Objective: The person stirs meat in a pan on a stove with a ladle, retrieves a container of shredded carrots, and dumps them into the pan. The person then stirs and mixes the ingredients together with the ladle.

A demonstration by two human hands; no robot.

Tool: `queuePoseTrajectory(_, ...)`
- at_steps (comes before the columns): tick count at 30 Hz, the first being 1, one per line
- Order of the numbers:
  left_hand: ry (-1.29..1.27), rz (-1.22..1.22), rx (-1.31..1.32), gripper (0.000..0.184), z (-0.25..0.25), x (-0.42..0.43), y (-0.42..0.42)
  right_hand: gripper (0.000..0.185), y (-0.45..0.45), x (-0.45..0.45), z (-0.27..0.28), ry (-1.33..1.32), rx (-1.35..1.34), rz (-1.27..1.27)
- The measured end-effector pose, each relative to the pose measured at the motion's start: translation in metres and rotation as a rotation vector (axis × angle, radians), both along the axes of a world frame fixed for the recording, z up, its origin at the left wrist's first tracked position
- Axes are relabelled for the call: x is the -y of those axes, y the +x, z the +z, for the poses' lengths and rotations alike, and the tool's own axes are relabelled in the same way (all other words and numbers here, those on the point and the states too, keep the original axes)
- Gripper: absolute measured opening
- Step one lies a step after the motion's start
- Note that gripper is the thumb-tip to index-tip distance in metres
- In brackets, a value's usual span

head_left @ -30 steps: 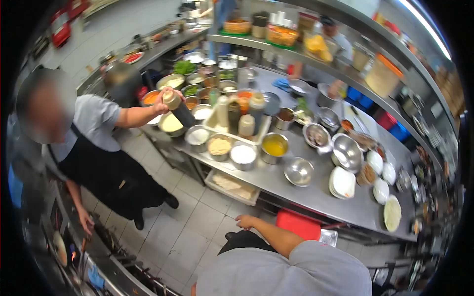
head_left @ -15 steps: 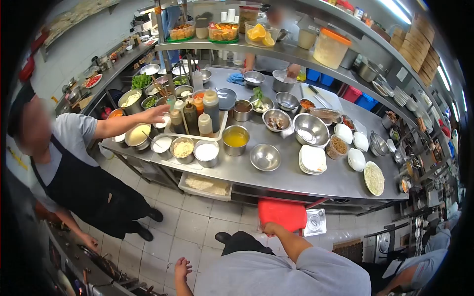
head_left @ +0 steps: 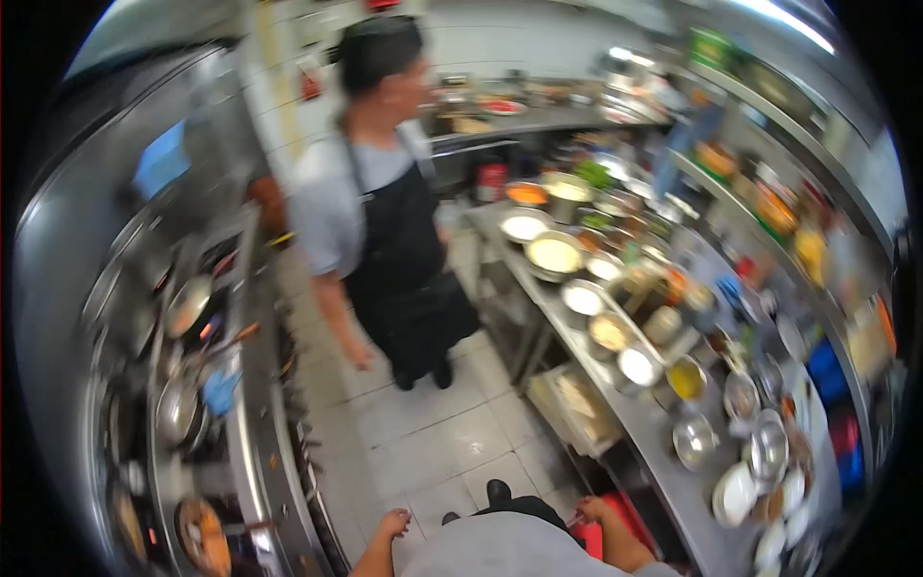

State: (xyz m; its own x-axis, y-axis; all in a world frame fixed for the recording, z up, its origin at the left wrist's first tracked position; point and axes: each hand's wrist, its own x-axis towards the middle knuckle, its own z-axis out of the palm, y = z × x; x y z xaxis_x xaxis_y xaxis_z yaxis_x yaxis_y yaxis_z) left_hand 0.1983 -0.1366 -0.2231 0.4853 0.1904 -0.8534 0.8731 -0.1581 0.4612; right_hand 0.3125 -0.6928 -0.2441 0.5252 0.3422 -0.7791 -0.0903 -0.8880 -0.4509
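Observation:
My left hand (head_left: 394, 522) hangs at my left side over the floor tiles, its fingers loosely bent and apart, with nothing seen in it. On my other side, my right hand (head_left: 592, 510) is closed close to my hip, in front of a red object (head_left: 627, 519) under the counter. Whatever it may hold is too blurred to make out. Neither hand touches the steel prep counter (head_left: 630, 423), which carries a steel bowl (head_left: 694, 440), a pot of yellow liquid (head_left: 686, 380) and stacked white dishes (head_left: 735, 495).
A co-worker in a black apron (head_left: 399, 240) stands ahead in the aisle. Along the left runs a stove (head_left: 255, 452) with several pans, including a frying pan (head_left: 204, 537) and a wok (head_left: 181, 409). Tiled floor (head_left: 423, 447) lies between stove and counter.
My view has swung left, bringing the stove into sight and the counter to the right. The co-worker's outstretched arm has come down from the counter, and their head has turned.

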Motion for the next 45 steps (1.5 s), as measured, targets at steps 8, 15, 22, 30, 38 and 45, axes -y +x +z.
queuePoseTrajectory(8, 0.204, 0.509, 0.07, 0.038, 0.036, 0.011, -0.097, 0.028, 0.139, -0.113, 0.003, 0.159, -0.436, -0.33)
queuePoseTrajectory(15, 0.255, 0.516, 0.148, 0.046, -0.038, 0.108, -0.19, 0.022, 0.201, -0.411, 0.149, 0.454, -0.301, 0.298)
queuePoseTrajectory(22, -0.153, 1.002, -0.149, 0.041, -0.029, 0.15, -0.223, 0.046, 0.125, -0.698, 0.378, 1.157, 0.051, 0.551)
queuePoseTrajectory(30, -0.039, 1.698, 0.149, 0.043, 0.005, 0.096, -0.22, 0.056, 0.135, -0.9, 0.444, 0.761, 1.136, 1.074)
queuePoseTrajectory(38, 0.137, 2.007, 0.171, 0.043, 0.053, 0.138, -0.243, 0.039, 0.161, -0.996, 0.364, 0.137, 0.928, 1.458)
queuePoseTrajectory(45, 0.033, 2.473, -0.113, 0.037, 0.037, 0.269, -0.199, 0.024, 0.151, -0.945, 0.324, 0.385, -0.276, 0.961)
